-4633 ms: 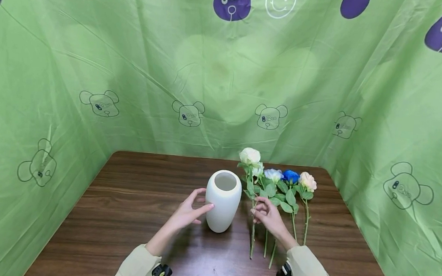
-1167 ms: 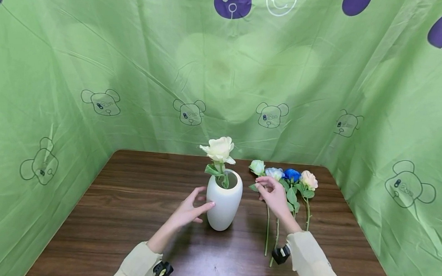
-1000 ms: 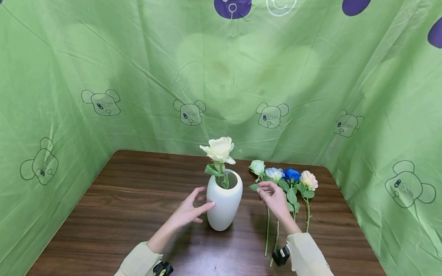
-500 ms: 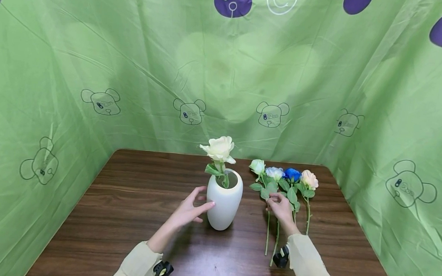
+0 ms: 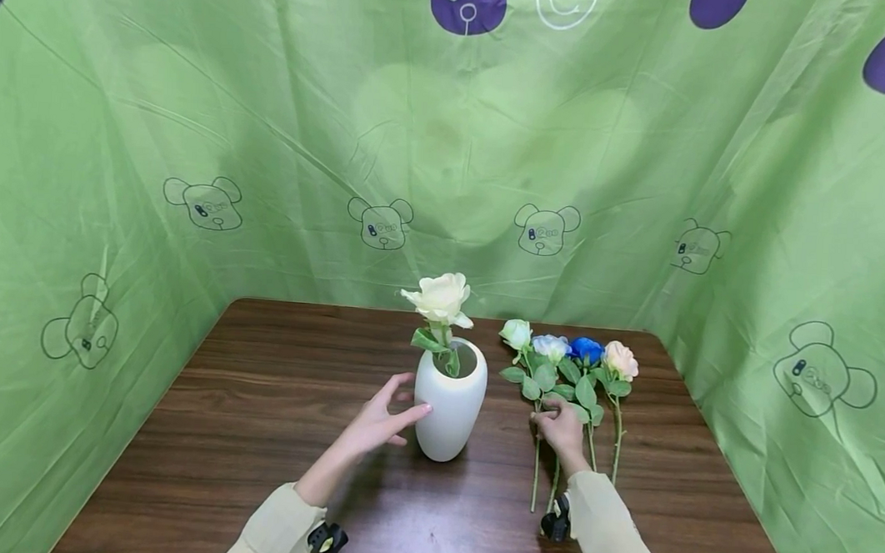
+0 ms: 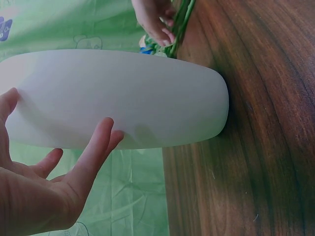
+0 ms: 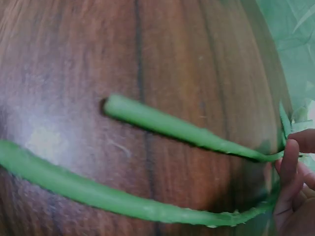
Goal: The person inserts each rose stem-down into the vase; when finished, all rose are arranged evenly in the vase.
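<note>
Currently, a tall, smooth white vase stands upright near the middle of a dark brown wood-grain surface. One large cream-white rose rises from its mouth on the left side, a green leaf just above the rim.

The left hand is at the vase's left side, its fingers spread wide in a loose curve, with the thumb resting against the white wall.

To the right of the vase, four long-stemmed roses lie side by side, blooms toward the far edge and stems toward the person: a pale greenish-white rose, a pale blue rose, a deep blue rose and a peach-pink rose. Their green leaves overlap in the middle.

The right hand is low over these stems, its fingers narrow, thumb and forefinger pinching the greenish-white rose's stem below the leaves. Its right wrist view shows that stem's blunt end and a second green stem beside it.

Both arms wear cream sleeves; a green curtain hangs behind.
</note>
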The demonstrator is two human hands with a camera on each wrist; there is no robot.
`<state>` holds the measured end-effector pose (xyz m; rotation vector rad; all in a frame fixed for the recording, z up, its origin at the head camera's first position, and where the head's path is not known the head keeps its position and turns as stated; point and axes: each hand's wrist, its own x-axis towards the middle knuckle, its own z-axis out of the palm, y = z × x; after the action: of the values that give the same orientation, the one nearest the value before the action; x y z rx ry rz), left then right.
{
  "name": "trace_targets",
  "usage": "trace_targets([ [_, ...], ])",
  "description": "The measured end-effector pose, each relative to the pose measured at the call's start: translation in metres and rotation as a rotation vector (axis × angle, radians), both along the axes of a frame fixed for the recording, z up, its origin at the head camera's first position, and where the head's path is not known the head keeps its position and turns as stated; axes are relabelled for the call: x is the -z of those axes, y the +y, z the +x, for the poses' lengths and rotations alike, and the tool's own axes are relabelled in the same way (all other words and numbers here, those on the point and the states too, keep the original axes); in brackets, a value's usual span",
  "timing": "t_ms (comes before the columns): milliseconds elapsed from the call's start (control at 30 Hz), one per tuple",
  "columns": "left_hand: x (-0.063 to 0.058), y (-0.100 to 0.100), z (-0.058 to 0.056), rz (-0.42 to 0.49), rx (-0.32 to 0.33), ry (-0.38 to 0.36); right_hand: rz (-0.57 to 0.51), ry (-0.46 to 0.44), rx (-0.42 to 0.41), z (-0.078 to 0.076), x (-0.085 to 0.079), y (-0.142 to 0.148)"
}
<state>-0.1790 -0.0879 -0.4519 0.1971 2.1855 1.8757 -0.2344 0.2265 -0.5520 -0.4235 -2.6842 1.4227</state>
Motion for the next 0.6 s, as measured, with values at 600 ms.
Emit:
trace_targets([
  [600, -0.033, 0.002, 0.015, 0.007, 0.012, -0.015, -0.019, 0.021, -0.146, 0.000, -0.005, -0.002],
])
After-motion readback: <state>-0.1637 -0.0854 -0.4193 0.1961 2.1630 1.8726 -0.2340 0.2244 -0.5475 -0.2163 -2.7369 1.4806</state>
